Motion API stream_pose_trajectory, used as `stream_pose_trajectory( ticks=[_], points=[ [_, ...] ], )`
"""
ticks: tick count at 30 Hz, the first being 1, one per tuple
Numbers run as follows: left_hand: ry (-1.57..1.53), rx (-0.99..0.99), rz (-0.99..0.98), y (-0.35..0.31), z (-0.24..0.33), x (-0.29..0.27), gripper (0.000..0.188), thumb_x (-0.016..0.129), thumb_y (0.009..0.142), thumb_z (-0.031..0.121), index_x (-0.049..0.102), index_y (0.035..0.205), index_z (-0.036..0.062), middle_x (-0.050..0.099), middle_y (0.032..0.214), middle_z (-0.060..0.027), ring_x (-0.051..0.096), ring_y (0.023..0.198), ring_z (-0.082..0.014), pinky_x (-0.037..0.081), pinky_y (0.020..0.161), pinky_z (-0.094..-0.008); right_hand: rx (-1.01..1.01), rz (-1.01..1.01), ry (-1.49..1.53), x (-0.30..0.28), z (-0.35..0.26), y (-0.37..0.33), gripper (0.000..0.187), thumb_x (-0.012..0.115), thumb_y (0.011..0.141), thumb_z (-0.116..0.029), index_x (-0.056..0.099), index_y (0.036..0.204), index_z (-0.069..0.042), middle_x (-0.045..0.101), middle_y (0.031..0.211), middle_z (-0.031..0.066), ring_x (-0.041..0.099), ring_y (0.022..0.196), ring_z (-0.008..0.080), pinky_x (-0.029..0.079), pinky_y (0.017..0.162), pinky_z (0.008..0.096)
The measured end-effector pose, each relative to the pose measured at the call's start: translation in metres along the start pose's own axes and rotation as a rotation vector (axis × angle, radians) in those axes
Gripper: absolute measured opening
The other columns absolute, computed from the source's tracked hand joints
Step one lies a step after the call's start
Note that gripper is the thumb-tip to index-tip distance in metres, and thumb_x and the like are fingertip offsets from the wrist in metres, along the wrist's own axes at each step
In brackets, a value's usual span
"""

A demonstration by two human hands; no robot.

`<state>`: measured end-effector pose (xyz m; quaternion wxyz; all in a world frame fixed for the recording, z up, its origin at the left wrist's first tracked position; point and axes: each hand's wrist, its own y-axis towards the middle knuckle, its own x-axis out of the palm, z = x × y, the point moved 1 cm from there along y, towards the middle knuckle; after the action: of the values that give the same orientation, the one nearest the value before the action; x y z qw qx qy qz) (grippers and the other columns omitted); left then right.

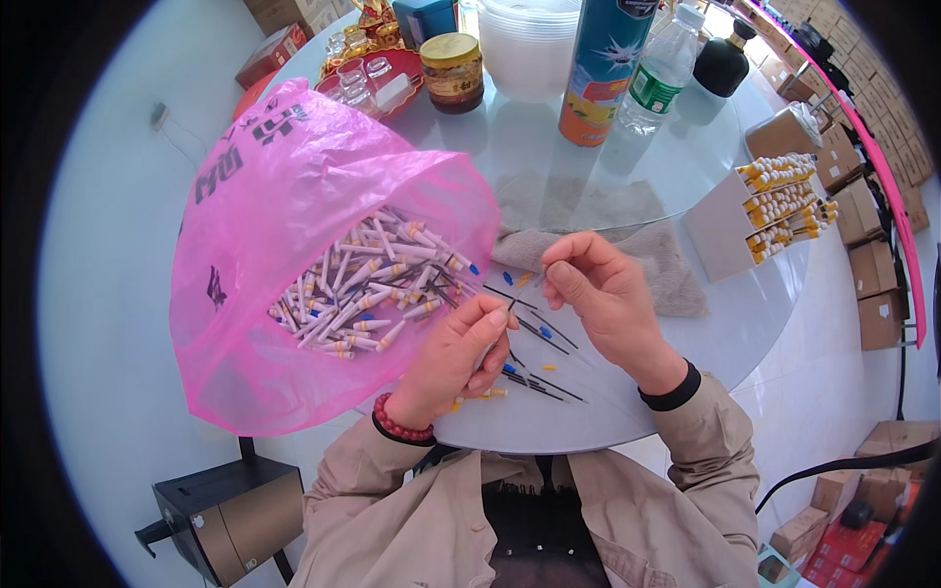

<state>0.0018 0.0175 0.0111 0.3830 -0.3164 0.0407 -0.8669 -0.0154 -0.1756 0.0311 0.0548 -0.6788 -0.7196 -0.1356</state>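
A person sits at a round glass desk (588,167). The left hand (461,358) pinches a thin dark pen refill (514,302) at centre; the right hand (603,294), at three o'clock of it, is clenched with fingertips pinched together, apparently fitting a small part. More refills (544,382) lie at six o'clock. A pink bag of pen parts (323,265) sits at nine o'clock. Next likely needs careful tip alignment.

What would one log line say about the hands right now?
left hand: pinching thin black refill | right hand: pinching refill's upper end | pink bag: open, full of pen parts | loose refills: on table
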Motion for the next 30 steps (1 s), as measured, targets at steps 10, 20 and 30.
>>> stream_pose_trajectory(
  ticks=[10,20,30],
  points=[
    [0.026,-0.003,-0.045,-0.001,-0.001,-0.001,0.018,0.041,0.102,0.025,0.05,0.1,0.0092,0.044,0.058,0.0021,0.031,0.039,-0.0024,0.023,0.035,-0.0192,0.019,0.021,-0.043,0.003,0.002,0.0,0.009,0.059,0.093,-0.007,0.058,0.099,-0.001,0.058,0.084,0.0014,0.054,0.075,0.0075,0.045,0.068,0.0221],
    [0.036,-0.011,-0.052,-0.001,-0.001,-0.001,0.018,0.04,0.102,0.025,0.05,0.1,0.0091,0.044,0.058,0.0015,0.032,0.039,-0.0028,0.024,0.035,-0.019,0.047,-0.071,-0.081,0.0,0.006,-0.001,0.014,0.062,0.092,-0.01,0.06,0.103,-0.001,0.06,0.09,-0.002,0.055,0.081,0.0038,0.047,0.073,0.0197],
    [0.076,0.023,-0.072,-0.002,0.0,0.0,0.021,0.039,0.103,0.028,0.049,0.107,0.0096,0.049,0.062,0.0007,0.034,0.041,-0.0026,0.025,0.037,-0.0182,0.115,-0.144,-0.017,0.009,0.012,-0.004,0.025,0.063,0.091,-0.01,0.053,0.113,-0.001,0.06,0.094,0.0006,0.057,0.083,0.0062,0.048,0.076,0.0211]
  ],
)
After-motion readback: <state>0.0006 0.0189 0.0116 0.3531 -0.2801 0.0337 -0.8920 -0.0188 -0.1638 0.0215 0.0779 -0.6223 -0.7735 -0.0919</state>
